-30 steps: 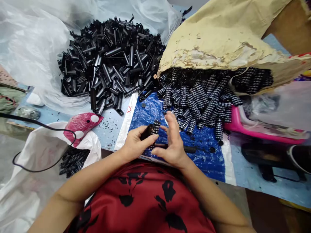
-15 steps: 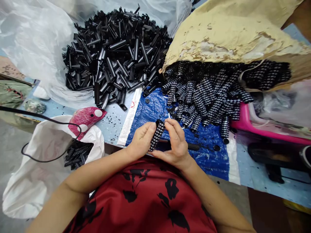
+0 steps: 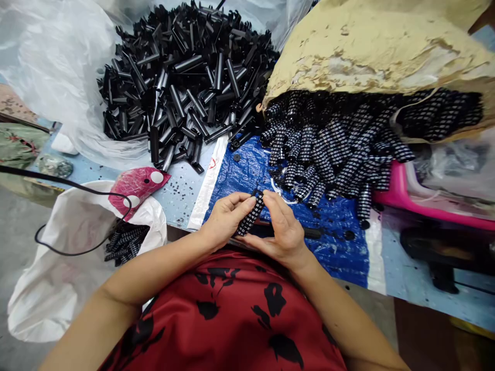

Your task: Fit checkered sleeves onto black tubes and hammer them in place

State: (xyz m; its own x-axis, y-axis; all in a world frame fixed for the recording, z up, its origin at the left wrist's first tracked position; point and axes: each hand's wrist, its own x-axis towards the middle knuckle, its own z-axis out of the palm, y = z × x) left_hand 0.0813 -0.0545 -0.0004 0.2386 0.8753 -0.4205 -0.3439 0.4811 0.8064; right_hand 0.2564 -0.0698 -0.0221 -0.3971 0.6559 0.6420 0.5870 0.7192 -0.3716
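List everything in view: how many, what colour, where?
Held lettered roller: one, black, front centre
Loose lettered rollers: many, black, centre right
Sacked rollers: many, black, left
Plain tubes: many, black, back centre
Plastic sheeting: count unclear, whitish, back left
Torn sack: one, yellow, back right
Open sack: one, white, lower left
Mat: one, blue, centre
Spotted pouch: one, pink, left
Cable: one, black, left
Tray: one, pink, right
Blurred object: one, black, right
Table: one, pale blue, beneath
Garment: one, red, lower centre
Left hand: one, bare, centre
Right hand: one, bare, centre
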